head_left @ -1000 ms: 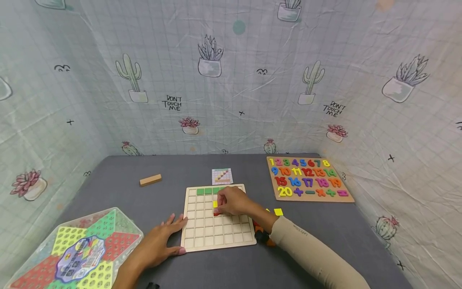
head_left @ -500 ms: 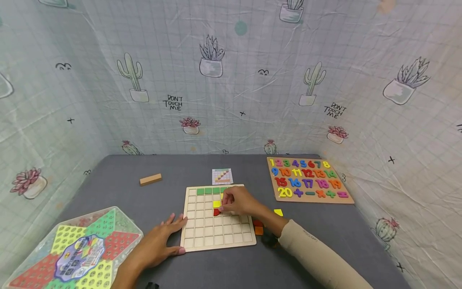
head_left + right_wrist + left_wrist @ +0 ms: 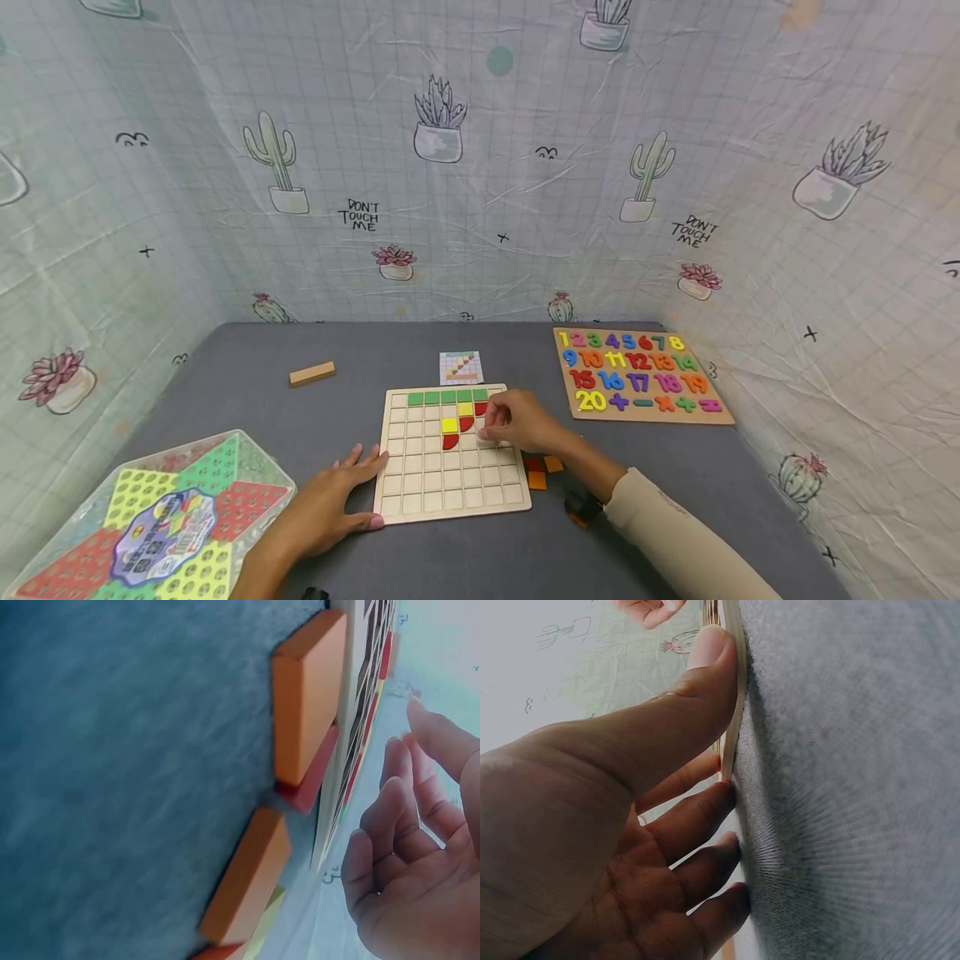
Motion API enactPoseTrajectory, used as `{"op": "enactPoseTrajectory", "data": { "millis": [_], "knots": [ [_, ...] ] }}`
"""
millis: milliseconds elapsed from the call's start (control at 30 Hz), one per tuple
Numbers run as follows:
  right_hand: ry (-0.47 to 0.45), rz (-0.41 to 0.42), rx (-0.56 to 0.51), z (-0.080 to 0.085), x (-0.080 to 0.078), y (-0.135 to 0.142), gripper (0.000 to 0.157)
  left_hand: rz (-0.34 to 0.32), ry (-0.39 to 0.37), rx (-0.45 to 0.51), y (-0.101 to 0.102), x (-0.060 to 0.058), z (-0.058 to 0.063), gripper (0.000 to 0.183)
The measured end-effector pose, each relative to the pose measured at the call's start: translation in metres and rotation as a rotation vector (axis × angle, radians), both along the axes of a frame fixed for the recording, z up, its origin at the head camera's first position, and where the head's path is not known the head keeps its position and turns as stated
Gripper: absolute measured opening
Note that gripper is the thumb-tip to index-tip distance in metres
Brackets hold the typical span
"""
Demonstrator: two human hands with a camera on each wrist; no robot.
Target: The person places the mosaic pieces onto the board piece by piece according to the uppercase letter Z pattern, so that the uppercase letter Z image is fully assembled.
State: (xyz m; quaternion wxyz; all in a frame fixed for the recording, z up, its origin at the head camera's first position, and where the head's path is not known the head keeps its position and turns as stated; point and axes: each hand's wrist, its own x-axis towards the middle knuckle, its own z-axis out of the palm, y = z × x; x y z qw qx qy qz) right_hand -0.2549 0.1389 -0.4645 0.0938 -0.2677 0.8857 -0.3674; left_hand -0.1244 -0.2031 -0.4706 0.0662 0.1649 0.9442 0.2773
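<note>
A pale wooden grid board [image 3: 420, 485] lies on the table. Several green tiles [image 3: 448, 397] line its far row. Below them, yellow tiles [image 3: 450, 426] and red quarter-round tiles [image 3: 450, 442] step up diagonally to the right. My left hand [image 3: 330, 504] rests spread at the board's left edge, its thumb by the near corner; the left wrist view shows the thumb [image 3: 709, 656] against the board's side. Over the board's right part, my right hand [image 3: 519, 421] has loosely bent fingers, close by the red tiles. In the right wrist view nothing shows between thumb and fingers [image 3: 397, 817].
Orange tiles [image 3: 537, 481] and a red tile [image 3: 533, 465] lie off the board's right edge. A pattern card [image 3: 461, 367] is behind the board. Further off are a wooden block [image 3: 312, 374], a number board [image 3: 645, 412] and a packaged star-shaped game [image 3: 165, 517].
My right hand has moved rightward across the board, uncovering yellow and red tiles in the diagonal. The loose yellow tile at the right is now out of sight. My left hand stays put.
</note>
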Motion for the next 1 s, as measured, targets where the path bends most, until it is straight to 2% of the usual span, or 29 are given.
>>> {"op": "enactPoseTrajectory", "data": {
  "millis": [567, 1000],
  "knots": [
    [-0.019, -0.027, -0.005, -0.004, 0.005, 0.023, 0.018, 0.008, -0.018, 0.001, 0.000, 0.001, -0.001, 0.090],
    [-0.009, -0.022, -0.016, 0.005, 0.010, 0.029, 0.016, 0.012, -0.008, -0.003, 0.000, -0.001, -0.001, 0.090]
  ]
}}
